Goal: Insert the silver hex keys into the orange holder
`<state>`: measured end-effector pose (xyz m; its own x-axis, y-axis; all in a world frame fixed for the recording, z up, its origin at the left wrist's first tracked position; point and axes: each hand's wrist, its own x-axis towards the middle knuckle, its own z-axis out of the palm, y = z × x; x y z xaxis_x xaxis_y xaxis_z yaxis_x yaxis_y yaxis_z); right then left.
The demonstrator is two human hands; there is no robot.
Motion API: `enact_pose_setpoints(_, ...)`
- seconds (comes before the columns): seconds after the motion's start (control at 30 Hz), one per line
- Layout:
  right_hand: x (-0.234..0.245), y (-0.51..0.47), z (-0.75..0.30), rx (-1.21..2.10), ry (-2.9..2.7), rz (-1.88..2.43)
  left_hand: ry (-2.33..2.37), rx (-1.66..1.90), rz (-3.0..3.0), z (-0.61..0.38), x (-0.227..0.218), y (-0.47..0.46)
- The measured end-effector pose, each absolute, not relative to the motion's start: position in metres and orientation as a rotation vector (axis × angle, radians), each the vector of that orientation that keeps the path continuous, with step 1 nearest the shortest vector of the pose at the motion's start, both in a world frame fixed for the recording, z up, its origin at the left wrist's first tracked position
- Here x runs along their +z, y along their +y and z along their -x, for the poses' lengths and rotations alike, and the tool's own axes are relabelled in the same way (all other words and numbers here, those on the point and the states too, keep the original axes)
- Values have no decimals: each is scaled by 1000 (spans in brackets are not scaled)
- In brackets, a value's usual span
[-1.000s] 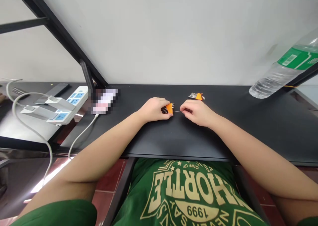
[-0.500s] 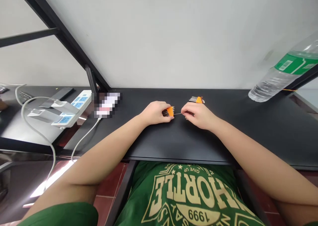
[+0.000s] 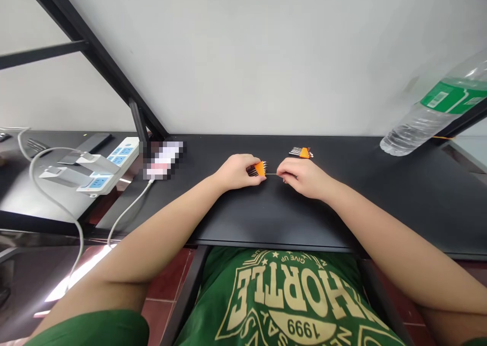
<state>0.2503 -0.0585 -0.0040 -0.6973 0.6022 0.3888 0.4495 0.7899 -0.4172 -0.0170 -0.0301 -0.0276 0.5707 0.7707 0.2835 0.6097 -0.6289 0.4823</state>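
Note:
My left hand (image 3: pixel 239 172) pinches an orange hex key holder (image 3: pixel 261 169) between thumb and fingers. Several thin dark metal keys stick out on both sides of the holder. From its right side a thin metal hex key (image 3: pixel 271 174) reaches across to my right hand (image 3: pixel 299 175). The fingertips of that hand are closed on the key's far end, which they hide. Just beyond my right hand a second orange holder (image 3: pixel 305 153) with several metal keys lies on the black table (image 3: pixel 262 219).
A clear water bottle (image 3: pixel 426 112) with a green label is at the right. On the left are a blurred-out phone-like device (image 3: pixel 163 161) with a white cable (image 3: pixel 127 209) and a white power strip (image 3: pixel 110 168) with plugged-in chargers. A pale wall (image 3: pixel 266 57) rises behind the table.
Both hands keep almost the same place and grip. The thin hex key between them now lies a little more level. The view has shifted very slightly.

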Motion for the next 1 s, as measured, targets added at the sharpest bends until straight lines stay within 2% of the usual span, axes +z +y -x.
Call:
enact_pose_setpoints(0.27,-15,-57,-249,231,-2494,658,979,708,-2544,11,-29,-34)
enact_pose_setpoints(0.7,-23,-56,-239,204,-2644,959,952,692,-2589,8,-27,-36)
enact_pose_setpoints(0.87,-10,-36,-270,3,-2299,1530,1128,580,-2690,18,-31,-24)
enact_pose_setpoints(1.0,-8,-15,-298,85,-2071,1999,1337,544,-2636,23,-38,-16)
